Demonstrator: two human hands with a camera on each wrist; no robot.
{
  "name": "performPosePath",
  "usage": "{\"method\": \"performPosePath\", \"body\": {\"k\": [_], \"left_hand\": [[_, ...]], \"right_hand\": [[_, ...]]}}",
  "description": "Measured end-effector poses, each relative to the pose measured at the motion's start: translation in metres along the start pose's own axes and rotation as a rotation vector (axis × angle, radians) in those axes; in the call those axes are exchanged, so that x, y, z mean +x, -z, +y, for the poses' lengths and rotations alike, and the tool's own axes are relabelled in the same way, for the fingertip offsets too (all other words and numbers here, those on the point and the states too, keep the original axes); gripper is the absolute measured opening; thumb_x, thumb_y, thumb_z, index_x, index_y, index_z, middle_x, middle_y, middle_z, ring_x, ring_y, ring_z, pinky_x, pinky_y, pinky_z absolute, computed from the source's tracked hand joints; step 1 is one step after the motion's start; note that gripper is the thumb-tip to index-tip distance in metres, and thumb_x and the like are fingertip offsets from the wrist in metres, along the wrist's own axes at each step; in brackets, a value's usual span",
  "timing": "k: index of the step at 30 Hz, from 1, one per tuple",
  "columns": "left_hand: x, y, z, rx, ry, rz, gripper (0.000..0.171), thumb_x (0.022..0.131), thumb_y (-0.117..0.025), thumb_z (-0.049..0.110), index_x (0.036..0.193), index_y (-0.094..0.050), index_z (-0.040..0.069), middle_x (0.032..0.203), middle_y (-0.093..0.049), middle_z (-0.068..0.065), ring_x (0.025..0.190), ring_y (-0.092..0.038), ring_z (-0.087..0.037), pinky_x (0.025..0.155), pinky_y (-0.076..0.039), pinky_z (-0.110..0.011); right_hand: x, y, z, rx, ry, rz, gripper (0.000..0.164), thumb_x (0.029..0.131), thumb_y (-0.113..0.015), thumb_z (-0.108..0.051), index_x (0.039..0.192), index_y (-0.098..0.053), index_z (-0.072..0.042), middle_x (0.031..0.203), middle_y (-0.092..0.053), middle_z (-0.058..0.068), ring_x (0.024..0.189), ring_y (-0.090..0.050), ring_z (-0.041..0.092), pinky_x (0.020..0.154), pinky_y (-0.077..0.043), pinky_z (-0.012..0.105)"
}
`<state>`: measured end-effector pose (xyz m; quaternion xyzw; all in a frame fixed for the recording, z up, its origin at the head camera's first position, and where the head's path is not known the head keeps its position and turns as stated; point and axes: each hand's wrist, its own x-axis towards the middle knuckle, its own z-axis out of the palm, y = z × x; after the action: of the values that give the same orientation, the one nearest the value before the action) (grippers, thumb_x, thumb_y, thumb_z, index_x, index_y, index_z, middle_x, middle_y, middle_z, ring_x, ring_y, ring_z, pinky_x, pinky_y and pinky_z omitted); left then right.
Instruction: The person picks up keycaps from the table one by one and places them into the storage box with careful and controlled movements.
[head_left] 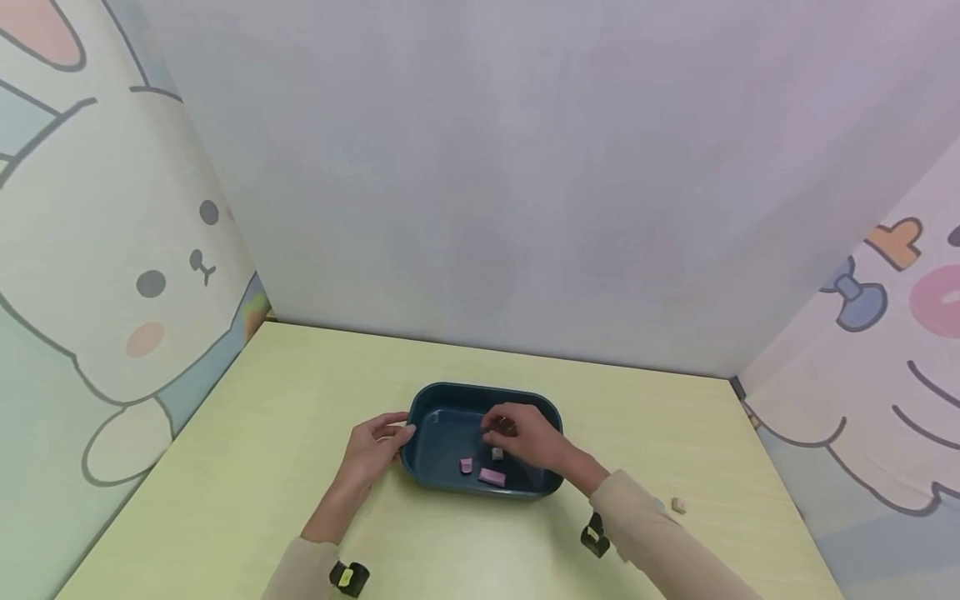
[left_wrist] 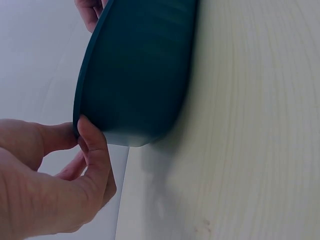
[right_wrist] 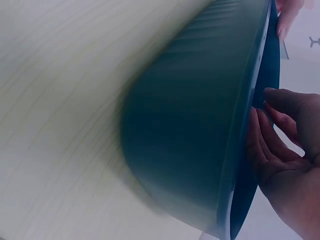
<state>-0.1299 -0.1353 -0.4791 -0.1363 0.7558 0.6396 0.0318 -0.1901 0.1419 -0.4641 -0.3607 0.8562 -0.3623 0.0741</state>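
Observation:
A dark teal plastic basin (head_left: 442,487) stands on the table. My left hand (head_left: 372,450) pinches the rim at its left end, thumb on one side and fingers on the other, also plain in the left wrist view. Over the basin's right half, my right hand (head_left: 525,433) reaches in with bent, loose fingers. Its fingertips are apart, just above a small whitish block (head_left: 497,454); nothing shows between them. Nearer the front wall lie a small pink block (head_left: 466,465) and a longer pink block (head_left: 492,477). The right wrist view shows the fingers (right_wrist: 257,135) dipping behind the rim.
A small cream block (head_left: 678,505) lies on the pale wooden table (head_left: 300,375), right of the basin, with a whitish thing partly behind the right sleeve (head_left: 637,517). Black wrist devices show below both forearms. A plain wall rises behind, and cartoon-printed panels (head_left: 112,292) flank the table.

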Motion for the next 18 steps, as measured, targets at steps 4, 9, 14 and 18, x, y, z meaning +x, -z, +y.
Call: {"method": "performPosePath", "body": {"k": [4, 9, 14, 18], "left_hand": [[0.000, 0.000, -0.001, -0.005, -0.004, 0.001, 0.034, 0.099, -0.071, 0.014, 0.128, -0.067, -0.002, 0.102, -0.070, -0.014, 0.080, -0.063, -0.021, 0.067, -0.054, -0.029], [0.000, 0.000, -0.001, -0.012, -0.005, 0.001, 0.033, 0.098, -0.071, 0.011, 0.128, -0.067, -0.002, 0.101, -0.070, -0.015, 0.079, -0.064, -0.022, 0.065, -0.053, -0.027], [0.000, 0.000, -0.001, -0.018, -0.011, 0.001, 0.032, 0.098, -0.071, 0.011, 0.127, -0.068, -0.003, 0.099, -0.070, -0.014, 0.079, -0.065, -0.024, 0.064, -0.052, -0.026], [-0.001, 0.000, -0.002, -0.022, -0.011, -0.001, 0.032, 0.098, -0.071, 0.010, 0.127, -0.068, -0.003, 0.100, -0.070, -0.015, 0.081, -0.066, -0.025, 0.065, -0.053, -0.026]], "right_hand": [[-0.003, 0.004, -0.004, -0.004, -0.003, 0.029, 0.017, 0.097, -0.072, -0.008, 0.112, -0.071, -0.001, 0.105, -0.072, 0.003, 0.095, -0.069, 0.014, 0.083, -0.058, 0.029], [-0.009, 0.009, -0.003, -0.008, -0.010, 0.071, 0.016, 0.096, -0.073, -0.007, 0.111, -0.072, -0.002, 0.104, -0.072, 0.002, 0.093, -0.069, 0.012, 0.081, -0.058, 0.028], [-0.014, 0.014, 0.001, -0.008, -0.024, 0.102, 0.016, 0.095, -0.073, -0.006, 0.111, -0.072, -0.003, 0.103, -0.072, 0.001, 0.091, -0.068, 0.012, 0.080, -0.058, 0.028], [-0.020, 0.018, 0.005, -0.019, -0.039, 0.121, 0.016, 0.095, -0.074, -0.009, 0.111, -0.072, -0.004, 0.102, -0.071, -0.001, 0.089, -0.067, 0.009, 0.080, -0.058, 0.027]]}}
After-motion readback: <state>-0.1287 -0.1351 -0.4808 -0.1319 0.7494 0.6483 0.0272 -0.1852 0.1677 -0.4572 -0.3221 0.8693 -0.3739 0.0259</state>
